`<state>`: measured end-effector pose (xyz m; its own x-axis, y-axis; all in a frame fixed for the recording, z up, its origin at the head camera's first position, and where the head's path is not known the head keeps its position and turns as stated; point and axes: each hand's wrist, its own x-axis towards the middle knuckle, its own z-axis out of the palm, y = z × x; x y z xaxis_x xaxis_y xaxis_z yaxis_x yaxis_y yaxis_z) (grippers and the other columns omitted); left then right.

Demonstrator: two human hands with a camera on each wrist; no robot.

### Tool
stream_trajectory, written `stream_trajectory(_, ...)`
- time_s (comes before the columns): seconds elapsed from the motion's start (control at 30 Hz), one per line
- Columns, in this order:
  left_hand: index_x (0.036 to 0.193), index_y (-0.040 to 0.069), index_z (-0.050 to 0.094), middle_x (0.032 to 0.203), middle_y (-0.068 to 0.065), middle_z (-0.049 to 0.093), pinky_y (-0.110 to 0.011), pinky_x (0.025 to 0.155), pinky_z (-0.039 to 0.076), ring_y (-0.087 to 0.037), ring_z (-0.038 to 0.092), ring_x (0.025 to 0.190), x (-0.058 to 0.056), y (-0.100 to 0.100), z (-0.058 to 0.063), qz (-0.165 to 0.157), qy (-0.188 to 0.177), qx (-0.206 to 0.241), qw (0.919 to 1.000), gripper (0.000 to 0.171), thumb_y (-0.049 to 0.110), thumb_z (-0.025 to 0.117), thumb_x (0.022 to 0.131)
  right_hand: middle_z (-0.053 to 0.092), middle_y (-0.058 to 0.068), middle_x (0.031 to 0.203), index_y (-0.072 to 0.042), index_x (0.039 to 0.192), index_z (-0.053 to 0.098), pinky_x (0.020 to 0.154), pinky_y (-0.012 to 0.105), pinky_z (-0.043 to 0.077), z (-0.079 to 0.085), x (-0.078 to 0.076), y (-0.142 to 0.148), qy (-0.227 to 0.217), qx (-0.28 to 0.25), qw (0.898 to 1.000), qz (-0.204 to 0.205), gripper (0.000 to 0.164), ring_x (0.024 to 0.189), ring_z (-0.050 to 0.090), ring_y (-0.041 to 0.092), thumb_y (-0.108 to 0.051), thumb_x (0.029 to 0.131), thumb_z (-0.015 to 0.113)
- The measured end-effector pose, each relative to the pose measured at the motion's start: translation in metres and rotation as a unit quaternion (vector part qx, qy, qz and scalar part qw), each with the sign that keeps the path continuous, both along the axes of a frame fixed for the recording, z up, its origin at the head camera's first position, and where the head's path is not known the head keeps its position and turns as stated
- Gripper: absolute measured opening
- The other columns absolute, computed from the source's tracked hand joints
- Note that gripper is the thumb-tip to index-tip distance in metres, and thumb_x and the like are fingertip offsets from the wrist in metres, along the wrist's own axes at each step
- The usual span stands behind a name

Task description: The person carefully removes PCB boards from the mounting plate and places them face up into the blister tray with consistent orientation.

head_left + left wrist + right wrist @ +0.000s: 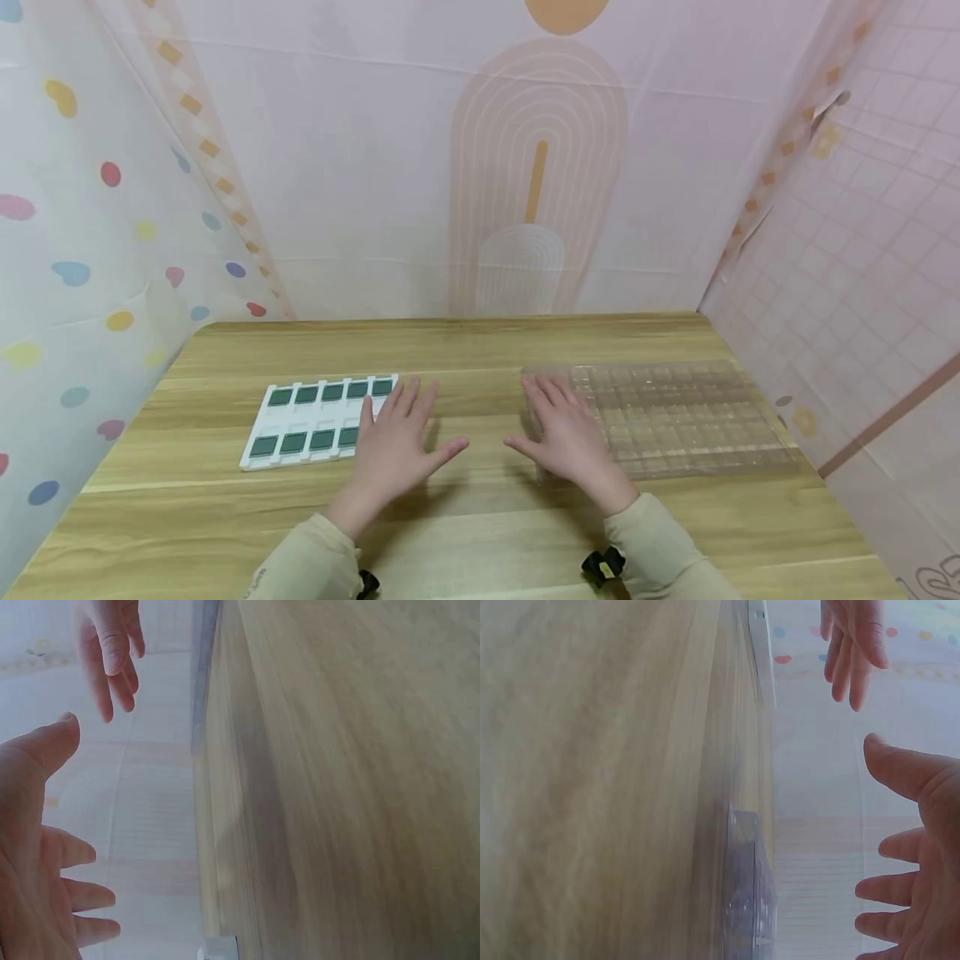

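- Leftmost from my station I see a dotted cloth (pixel 71 225), left of the white tray and rising beyond it.
- The white tray (pixel 322 414) lies flat on the table (pixel 480 533); it is my landmark. It carries two rows of green chips (pixel 332 392): five show in the far row, four in the near one, where the hand hides the rest. Any marking on them is too small for me to read.
- Nearer the person than the white tray, I make out small dark lettering on the left sleeve (pixel 311 554), too small to read.
- The left hand (pixel 393 442) is over the white tray's right end, released, fingers extended and thumb out; my wrist view shows it raised above the table.
- Behind the white tray and on to its right hangs the back cloth (pixel 360 167), printed with arches.
- Right of the white tray, well apart, I see the right hand (pixel 564 433), also released, fingers extended, raised above the table.
- Farther right of the white tray, the clear tray (pixel 682 417) lies flat, its left end partly behind that hand, its pockets in rows.
- Rightmost, I see a grid-patterned cloth (pixel 885 208); outlined characters (pixel 937 579) low on it are cut off and I cannot read them surely.
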<state>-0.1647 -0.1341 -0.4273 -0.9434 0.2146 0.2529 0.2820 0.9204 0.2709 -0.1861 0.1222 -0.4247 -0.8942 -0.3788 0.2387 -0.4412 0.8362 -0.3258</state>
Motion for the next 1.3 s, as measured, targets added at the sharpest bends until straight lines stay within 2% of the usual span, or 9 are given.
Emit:
stream_trajectory(0.13, 0.149, 0.007, 0.044, 0.149, -0.020, 0.043, -0.067, 0.110, 0.013, -0.040, 0.035, 0.139, -0.001, -0.004, 0.002, 0.006, 0.025, 0.022, 0.9994, 0.092, 0.069, 0.063, 0.083, 0.042, 0.021, 0.149, -0.004, 0.150, 0.040, 0.108, 0.061, 0.028, -0.002, -0.001, -0.002, 0.007, -0.026, 1.000, 0.004, 0.086, 0.139, 0.032, 0.045, -0.047, 0.085, 0.075)
stream_trajectory(0.3, 0.144, 0.003, 0.048, 0.143, -0.019, 0.050, -0.065, 0.107, 0.023, -0.040, 0.046, 0.131, -0.001, -0.013, 0.004, 0.010, 0.040, 0.055, 0.9977, 0.090, 0.064, 0.067, 0.082, 0.045, 0.019, 0.147, -0.005, 0.150, 0.041, 0.108, 0.059, 0.030, -0.002, 0.000, -0.006, -0.017, -0.062, 0.998, -0.001, 0.083, 0.136, 0.037, 0.044, -0.046, 0.085, 0.075)
stream_trajectory(0.5, 0.139, -0.003, 0.052, 0.136, -0.021, 0.056, -0.058, 0.099, 0.039, -0.042, 0.053, 0.122, -0.001, -0.028, 0.006, 0.013, 0.058, 0.088, 0.9943, 0.083, 0.052, 0.074, 0.081, 0.048, 0.019, 0.145, -0.002, 0.147, 0.043, 0.110, 0.053, 0.031, 0.000, -0.001, -0.015, -0.044, -0.093, 0.995, 0.003, 0.079, 0.133, 0.043, 0.039, -0.040, 0.087, 0.075)
stream_trajectory(0.87, 0.140, -0.006, 0.048, 0.134, -0.030, 0.053, -0.060, 0.098, 0.040, -0.047, 0.049, 0.123, 0.000, -0.062, 0.015, 0.052, 0.011, 0.105, 0.9930, 0.078, 0.044, 0.074, 0.085, 0.050, 0.019, 0.143, 0.002, 0.145, 0.044, 0.108, 0.051, 0.034, -0.001, -0.004, -0.038, -0.061, -0.122, 0.990, 0.028, 0.074, 0.131, 0.046, 0.039, -0.035, 0.088, 0.074)
stream_trajectory(1.07, 0.140, -0.009, 0.047, 0.136, -0.032, 0.051, -0.061, 0.100, 0.037, -0.050, 0.045, 0.126, 0.000, -0.080, 0.019, 0.066, -0.016, 0.116, 0.9909, 0.080, 0.047, 0.070, 0.088, 0.057, 0.020, 0.134, 0.005, 0.144, 0.044, 0.102, 0.047, 0.042, -0.001, -0.008, -0.052, -0.068, -0.146, 0.986, 0.051, 0.071, 0.122, 0.055, 0.036, -0.030, 0.089, 0.074)
stream_trajectory(1.17, 0.142, -0.009, 0.045, 0.136, -0.032, 0.050, -0.061, 0.097, 0.040, -0.049, 0.049, 0.122, -0.001, -0.091, 0.021, 0.075, -0.028, 0.127, 0.9887, 0.081, 0.048, 0.069, 0.089, 0.059, 0.022, 0.130, 0.007, 0.143, 0.044, 0.098, 0.047, 0.046, -0.001, -0.010, -0.059, -0.074, -0.164, 0.982, 0.064, 0.070, 0.116, 0.059, 0.036, -0.028, 0.090, 0.073)
stream_trajectory(1.3, 0.143, -0.008, 0.043, 0.133, -0.031, 0.053, -0.059, 0.089, 0.045, -0.046, 0.057, 0.114, -0.001, -0.104, 0.022, 0.090, -0.047, 0.138, 0.9853, 0.081, 0.048, 0.068, 0.090, 0.060, 0.020, 0.129, 0.006, 0.143, 0.044, 0.094, 0.045, 0.048, 0.000, -0.011, -0.069, -0.087, -0.170, 0.980, 0.063, 0.070, 0.113, 0.061, 0.034, -0.030, 0.090, 0.073)
